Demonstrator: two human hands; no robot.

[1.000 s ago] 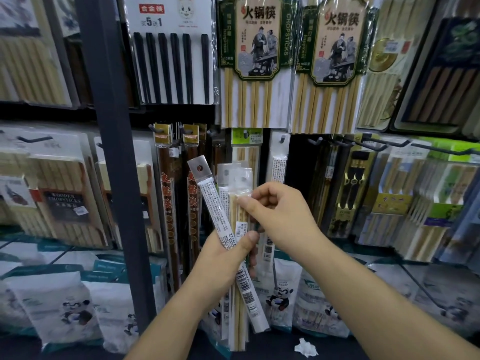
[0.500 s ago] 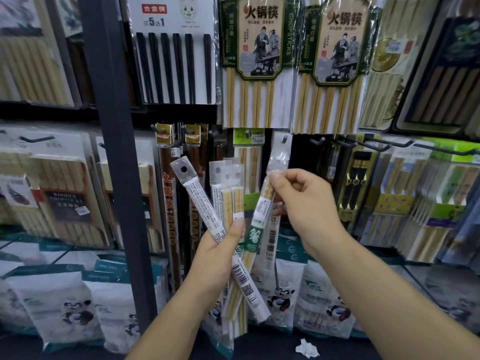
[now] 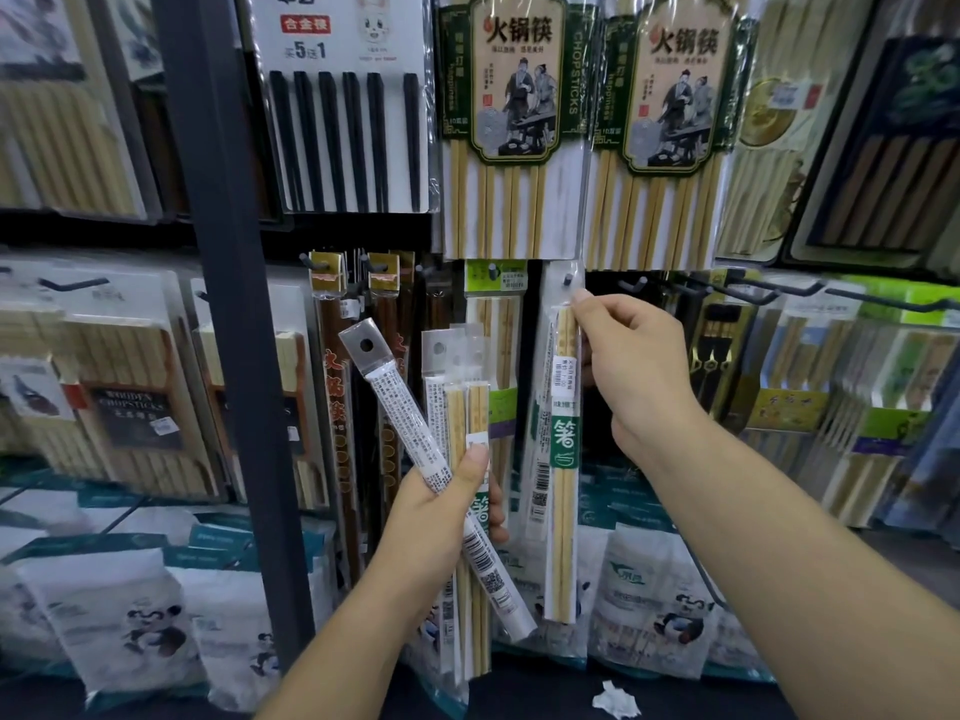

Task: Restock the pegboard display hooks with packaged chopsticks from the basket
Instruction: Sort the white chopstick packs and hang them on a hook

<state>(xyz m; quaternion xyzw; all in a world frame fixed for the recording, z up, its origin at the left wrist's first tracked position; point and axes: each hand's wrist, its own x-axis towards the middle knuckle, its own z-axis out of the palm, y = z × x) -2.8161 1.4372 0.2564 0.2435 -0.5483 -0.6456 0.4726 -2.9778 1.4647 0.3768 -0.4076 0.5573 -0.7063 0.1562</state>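
1. Right of the dark upright post [image 3: 223, 356], the right hand [image 3: 639, 376] pinches the upper part of a slim chopstick packet [image 3: 563, 459] between thumb and fingertips, with the other fingers curled.
2. That packet hangs upright with its clear header at a short black peg [image 3: 567, 279]. The peg's tip shows against the header, but whether it passes through the hole cannot be told.
3. Nearer the post, the left hand [image 3: 441, 517] grips a bundle of packets [image 3: 467, 423] round their middles, thumb pressed across the front. One white-labelled packet [image 3: 395, 407] slants toward the post, while the others stand almost upright.
4. Only a narrow gap separates the held packet from the bundle.
5. Large hot-pot packs [image 3: 511, 148] hang right of the post, their bottom edges ending just above the peg and leaving little headroom there.
6. Farther right of the post, long bare hooks [image 3: 753, 293] jut forward above the right wrist.
7. Each packet is a flat, long sleeve of glossy clear film over pale bamboo sticks, with printed white labels and barcodes. The held one carries a green band.
8. The post itself is matt dark metal with square edges.
9. Low and right of the post sit soft white bags [image 3: 654, 605], and a crumpled paper scrap [image 3: 615, 701] lies on the dark surface.
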